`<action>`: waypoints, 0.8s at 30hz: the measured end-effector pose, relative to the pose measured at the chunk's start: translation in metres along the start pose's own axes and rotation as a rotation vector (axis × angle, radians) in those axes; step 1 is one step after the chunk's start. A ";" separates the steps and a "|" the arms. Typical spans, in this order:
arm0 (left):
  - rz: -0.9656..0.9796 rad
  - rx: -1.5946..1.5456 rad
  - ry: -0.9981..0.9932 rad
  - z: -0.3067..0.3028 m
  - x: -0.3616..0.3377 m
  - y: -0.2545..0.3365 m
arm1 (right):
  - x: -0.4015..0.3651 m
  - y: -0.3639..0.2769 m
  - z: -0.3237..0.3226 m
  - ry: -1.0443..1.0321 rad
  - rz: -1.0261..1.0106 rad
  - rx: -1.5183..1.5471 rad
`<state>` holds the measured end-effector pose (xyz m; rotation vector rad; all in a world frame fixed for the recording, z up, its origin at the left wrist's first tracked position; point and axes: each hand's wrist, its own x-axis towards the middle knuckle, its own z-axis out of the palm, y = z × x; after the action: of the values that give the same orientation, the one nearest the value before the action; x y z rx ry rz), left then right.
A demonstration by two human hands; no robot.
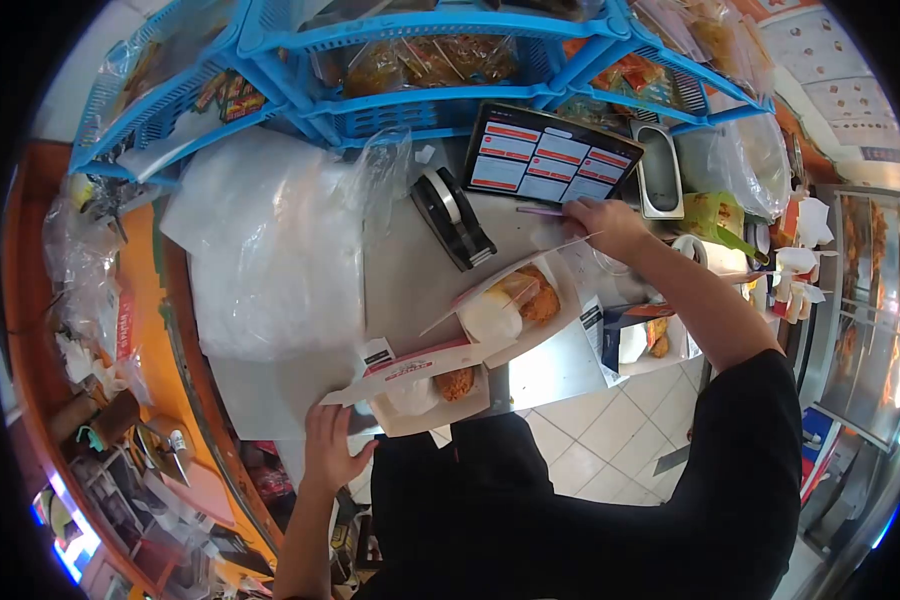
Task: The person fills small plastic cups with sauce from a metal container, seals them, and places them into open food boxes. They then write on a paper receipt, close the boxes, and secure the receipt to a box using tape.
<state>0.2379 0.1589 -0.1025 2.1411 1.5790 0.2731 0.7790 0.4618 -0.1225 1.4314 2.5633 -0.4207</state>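
My left hand [332,447] rests at the counter's front edge, fingers apart, beside the raised lid of a paper food box [432,415] with fried chicken and a white wrapped item. My right hand [600,222] is near the lower edge of a tablet [553,155], its fingers closed around a thin pen-like stick [538,211]. Between the hands stands a second open box [560,325], holding chicken and a round white item. A third box [680,345] with chicken lies under my right forearm. Behind the boxes is a black tape dispenser [453,220].
A stack of clear plastic bags [270,250] covers the counter's left part. Blue baskets [320,75] with packets line the back. A metal tray [658,172] sits right of the tablet, near a green container [712,212]. A glass display cabinet [863,310] stands far right.
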 end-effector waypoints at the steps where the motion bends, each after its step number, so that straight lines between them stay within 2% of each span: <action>1: 0.055 0.000 -0.037 0.005 0.006 -0.002 | 0.004 0.002 0.000 -0.081 0.000 -0.021; 2: 0.112 -0.001 -0.078 0.010 0.012 -0.005 | 0.006 0.003 0.000 -0.165 0.003 -0.039; 4: 0.169 0.058 -0.067 0.021 0.021 -0.005 | 0.005 0.005 -0.001 -0.185 -0.003 -0.028; 6: 0.105 0.016 -0.164 0.023 0.035 0.009 | 0.004 -0.005 -0.010 -0.205 -0.019 -0.027; 7: 0.111 0.016 -0.155 0.027 0.034 0.011 | 0.002 -0.014 -0.018 -0.153 0.067 -0.002; 8: 0.111 -0.005 -0.077 0.032 0.033 0.012 | 0.001 -0.022 -0.026 -0.094 0.153 0.019; 9: 0.111 -0.026 0.006 0.038 0.036 0.008 | 0.002 -0.025 -0.028 -0.077 0.154 0.000; 12: 0.168 0.057 0.161 0.054 0.043 -0.004 | 0.005 -0.019 -0.015 -0.174 0.182 -0.034; 17: 0.113 0.038 0.157 0.048 0.051 0.001 | 0.000 -0.023 -0.009 0.005 0.055 -0.062; 20: 0.100 0.032 0.199 0.050 0.054 0.002 | 0.001 -0.019 -0.005 -0.106 0.070 -0.125; 22: 0.103 0.026 0.255 0.060 0.051 0.000 | 0.000 -0.012 0.000 -0.089 0.043 -0.095; 24: 0.181 -0.046 0.498 0.076 0.038 -0.007 | 0.001 -0.004 -0.007 -0.073 0.016 -0.059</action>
<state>0.2765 0.1777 -0.1763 2.2971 1.6026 0.9547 0.7750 0.4627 -0.1156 1.3899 2.4842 -0.3845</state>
